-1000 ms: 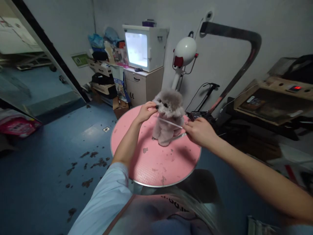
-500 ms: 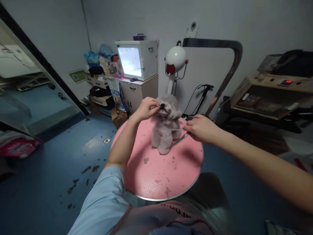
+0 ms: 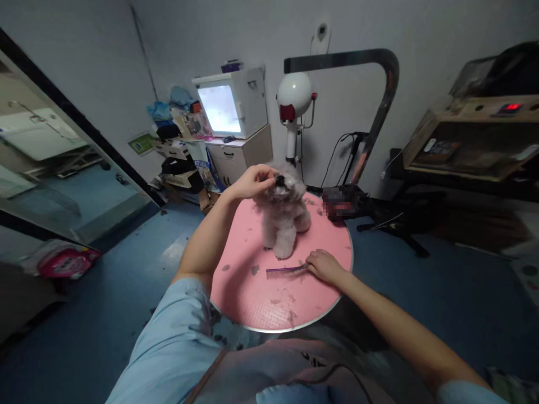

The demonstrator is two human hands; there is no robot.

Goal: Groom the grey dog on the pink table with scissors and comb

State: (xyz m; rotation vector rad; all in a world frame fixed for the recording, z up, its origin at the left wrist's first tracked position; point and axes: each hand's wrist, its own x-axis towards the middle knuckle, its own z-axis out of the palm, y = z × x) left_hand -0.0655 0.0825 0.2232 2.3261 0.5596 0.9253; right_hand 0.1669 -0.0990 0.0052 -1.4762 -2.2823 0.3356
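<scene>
Lowest in the frame, the person's light-blue sleeve (image 3: 168,342) runs up from the bottom left. The right hand (image 3: 323,265) has dropped since half a second ago: then it was raised beside the dog's chest, now it rests low on the round pink grooming table (image 3: 252,303), right of centre. Its fingers are curled onto the end of the purple metal comb (image 3: 286,272), which lies flat on the tabletop just in front of the dog. The comb's long axis runs nearly level across the frame, its free end pointing toward the left edge, teeth facing the near rim.

Behind it, at the centre of the frame, the small grey fluffy dog (image 3: 284,216) sits upright, and its muzzle is lifted higher than before. The left hand (image 3: 252,182) stays at that muzzle, fingers pinched closed on the fur by the nose.

Grey fur clippings (image 3: 255,270) dot the table. Farther back, upper centre, stand a white lit cabinet (image 3: 231,104) and a white round-headed stand dryer (image 3: 293,98).
</scene>
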